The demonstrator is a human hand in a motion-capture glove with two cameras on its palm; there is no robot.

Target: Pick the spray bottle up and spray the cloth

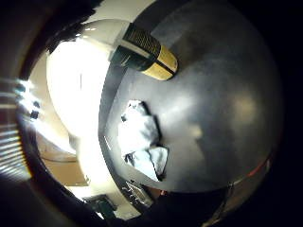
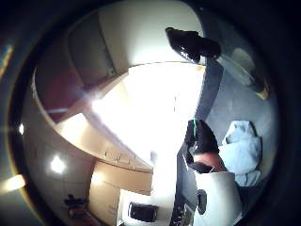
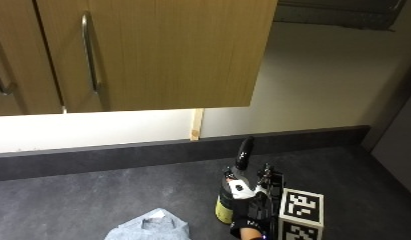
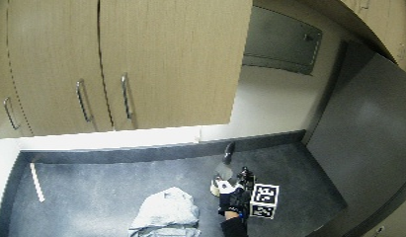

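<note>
Gloved right hand: black glove, fingers curled round the lower body of the spray bottle, near the front edge of the worktop.

Spray bottle: upright on the worktop, touching the hand; slim black trigger head on top, clear upper body, dark banded label, yellowish base.

Cloth: pale grey-white, soft, crumpled in loose folds; lying on the worktop beside the bottle, apart from it.

Worktop: dark grey, matt, faintly speckled, with a matching low upstand along the wall.

Wall cabinets: light wood-grain doors, flat, with slender metal bar handles.
</note>
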